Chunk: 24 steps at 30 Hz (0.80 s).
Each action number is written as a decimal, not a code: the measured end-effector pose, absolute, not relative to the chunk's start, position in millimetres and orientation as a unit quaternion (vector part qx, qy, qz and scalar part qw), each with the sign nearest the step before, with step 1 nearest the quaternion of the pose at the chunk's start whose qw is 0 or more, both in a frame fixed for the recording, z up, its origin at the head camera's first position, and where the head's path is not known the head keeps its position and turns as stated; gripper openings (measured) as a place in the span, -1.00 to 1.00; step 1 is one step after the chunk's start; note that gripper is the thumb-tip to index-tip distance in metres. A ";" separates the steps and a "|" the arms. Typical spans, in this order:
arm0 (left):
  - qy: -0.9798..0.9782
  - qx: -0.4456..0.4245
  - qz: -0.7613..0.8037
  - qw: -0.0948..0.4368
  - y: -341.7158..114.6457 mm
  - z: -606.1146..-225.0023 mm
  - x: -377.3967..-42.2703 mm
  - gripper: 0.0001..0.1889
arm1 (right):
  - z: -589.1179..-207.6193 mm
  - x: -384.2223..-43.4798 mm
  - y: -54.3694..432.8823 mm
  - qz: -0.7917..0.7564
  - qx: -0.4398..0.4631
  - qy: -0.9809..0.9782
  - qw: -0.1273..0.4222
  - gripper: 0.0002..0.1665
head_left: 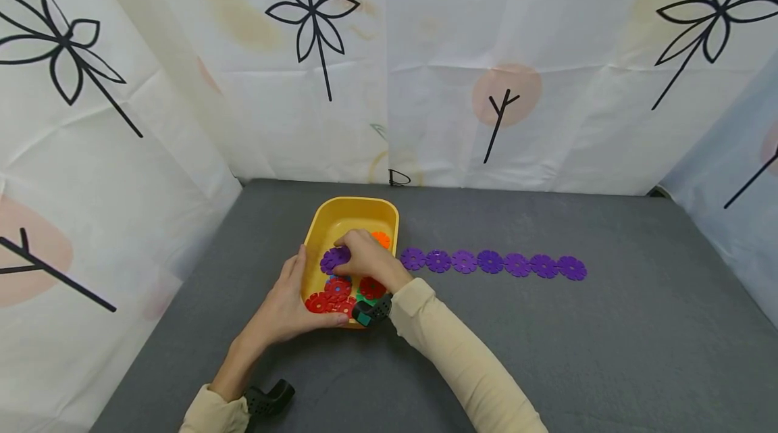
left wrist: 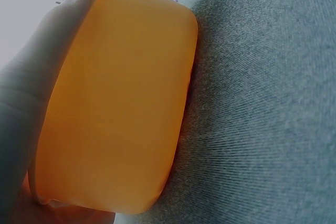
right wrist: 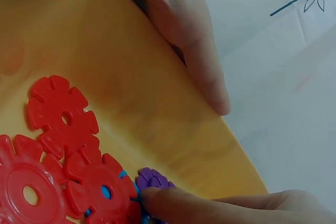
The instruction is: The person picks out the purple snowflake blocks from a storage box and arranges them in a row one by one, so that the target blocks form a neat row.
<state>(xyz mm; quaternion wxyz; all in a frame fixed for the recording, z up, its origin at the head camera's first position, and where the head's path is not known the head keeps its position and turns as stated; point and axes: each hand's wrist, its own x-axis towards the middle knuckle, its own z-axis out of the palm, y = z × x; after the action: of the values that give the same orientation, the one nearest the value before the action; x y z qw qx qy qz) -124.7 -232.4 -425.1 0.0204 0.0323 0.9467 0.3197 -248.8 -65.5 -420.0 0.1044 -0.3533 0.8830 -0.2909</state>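
Seven purple discs (head_left: 484,259) already lie in a row right of the yellow tray (head_left: 352,215); inside it, your right hand (head_left: 367,257) pinches another purple piece (head_left: 333,261), seemingly yet to be placed, while your left hand (head_left: 290,304) rests spread along its left and near sides. Red discs (right wrist: 52,106) and an orange piece (head_left: 381,239) remain inside, plastic-looking, petal-notched; the tray is smooth, the grey surface (head_left: 577,345) woven-looking

The yellow bin (left wrist: 121,98) looks like smooth, semi-matt plastic, the red flower discs (right wrist: 50,203) glossy moulded plastic. The grey table cover (left wrist: 262,103) is matt, ribbed cloth; the creased white backdrop (head_left: 450,14) seems to be fabric, though its weave is indistinct.
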 end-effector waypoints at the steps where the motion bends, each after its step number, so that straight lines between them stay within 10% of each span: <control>1: 0.947 0.032 0.319 0.021 -232.2 -424.7 -124.7 0.49 | -419.9 -248.8 -65.3 -0.294 -0.353 0.882 0.103 -0.44; 15: 0.946 0.040 0.322 0.021 -230.2 -423.5 -125.2 0.47 | -413.3 -245.9 -66.6 -0.374 -0.369 0.850 0.027 -0.75; 24: 0.948 0.034 0.316 0.029 -231.9 -422.9 -124.8 0.48 | -394.1 -231.0 -45.7 -0.345 -0.368 0.863 -0.012 -0.45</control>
<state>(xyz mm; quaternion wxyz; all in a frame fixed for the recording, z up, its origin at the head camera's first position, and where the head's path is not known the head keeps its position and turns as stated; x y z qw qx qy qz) -124.8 -231.9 -422.9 0.0287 0.0344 0.9477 0.3161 -231.0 -45.7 -394.1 -0.0116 -0.3684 0.8632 -0.3449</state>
